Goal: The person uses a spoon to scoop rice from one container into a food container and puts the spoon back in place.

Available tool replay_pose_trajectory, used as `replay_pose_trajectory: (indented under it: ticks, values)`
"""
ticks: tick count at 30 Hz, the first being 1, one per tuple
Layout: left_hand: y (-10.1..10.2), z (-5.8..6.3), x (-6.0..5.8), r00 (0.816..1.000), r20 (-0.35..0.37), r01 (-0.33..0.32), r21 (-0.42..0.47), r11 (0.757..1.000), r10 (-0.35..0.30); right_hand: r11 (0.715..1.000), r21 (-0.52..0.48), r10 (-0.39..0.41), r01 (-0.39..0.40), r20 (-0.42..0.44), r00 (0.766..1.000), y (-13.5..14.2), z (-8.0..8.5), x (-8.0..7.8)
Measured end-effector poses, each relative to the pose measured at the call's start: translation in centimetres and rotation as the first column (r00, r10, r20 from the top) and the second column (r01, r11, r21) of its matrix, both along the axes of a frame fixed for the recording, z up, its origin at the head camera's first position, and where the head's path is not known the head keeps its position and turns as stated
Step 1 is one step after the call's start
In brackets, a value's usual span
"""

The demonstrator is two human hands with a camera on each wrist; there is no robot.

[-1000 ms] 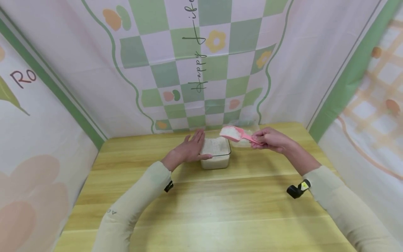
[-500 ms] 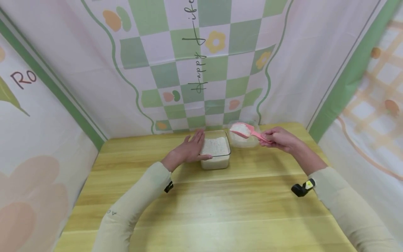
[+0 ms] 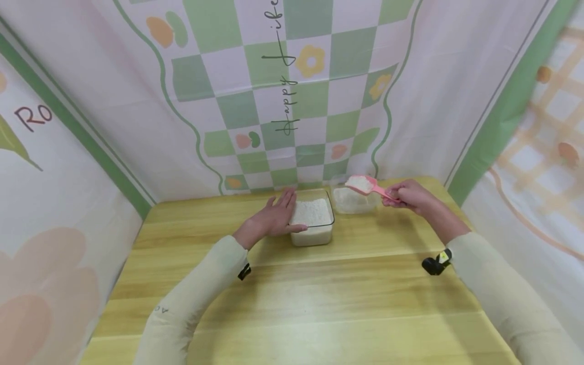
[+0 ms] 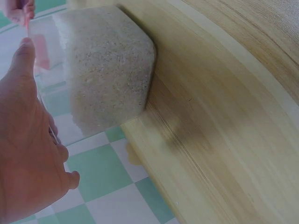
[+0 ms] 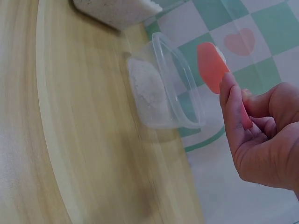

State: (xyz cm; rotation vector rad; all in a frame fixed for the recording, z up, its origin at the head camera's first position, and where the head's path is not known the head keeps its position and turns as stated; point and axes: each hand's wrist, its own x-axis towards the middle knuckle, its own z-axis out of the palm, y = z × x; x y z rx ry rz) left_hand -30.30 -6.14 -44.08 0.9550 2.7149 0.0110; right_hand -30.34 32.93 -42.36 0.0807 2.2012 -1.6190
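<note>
A clear glass container (image 3: 312,235) of white rice (image 3: 312,212) stands at the back of the table. My left hand (image 3: 274,215) rests against its left side, fingers straight along the rim and thumb across the front; the left wrist view shows that hand (image 4: 32,135) at the rim. My right hand (image 3: 409,196) grips the handle of a pink scoop (image 3: 376,188) heaped with rice. The scoop is level, above a clear plastic tub (image 3: 355,205). In the right wrist view the tub (image 5: 180,84) holds some rice (image 5: 148,88), and the scoop (image 5: 212,67) is clear of its rim.
The wooden table (image 3: 292,299) reaches back to a checked green and white cloth (image 3: 292,116). Printed cloths hang at the left and right sides too. The tub stands just right of the glass container, close to the back cloth.
My right hand has carried the loaded scoop to the right, from above the glass container's right edge to above the plastic tub. The left hand has stayed in place.
</note>
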Motion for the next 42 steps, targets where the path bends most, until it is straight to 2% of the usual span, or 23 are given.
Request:
replay_pose_trajectory:
  ticks: [4, 11, 25, 37, 42]
  values:
    - [0.1, 0.0, 0.0, 1.000, 0.007, -0.008, 0.006, 1.000, 0.008, 1.000, 0.009, -0.028, 0.028, 0.004, 1.000, 0.0, -0.2, -0.5]
    - [0.1, -0.1, 0.0, 1.000, -0.012, 0.001, 0.002, 1.000, -0.001, 0.993, 0.104, -0.055, 0.056, -0.016, 0.998, 0.0, -0.6, -1.2]
    - [0.1, -0.1, 0.1, 1.000, -0.014, -0.002, 0.013, 1.000, 0.002, 0.975, 0.188, -0.110, 0.121, -0.069, 0.991, -0.6, 0.0, -1.4]
    - [-0.2, 0.0, 0.1, 1.000, 0.006, -0.004, 0.010, 1.000, 0.004, 0.969, 0.206, -0.119, 0.136, -0.093, 0.988, -0.8, 0.3, -1.3]
    - [-0.2, 0.2, 0.2, 1.000, 0.006, -0.001, 0.013, 1.000, 0.001, 0.961, 0.244, -0.106, 0.130, -0.110, 0.988, -0.7, 0.5, -1.3]
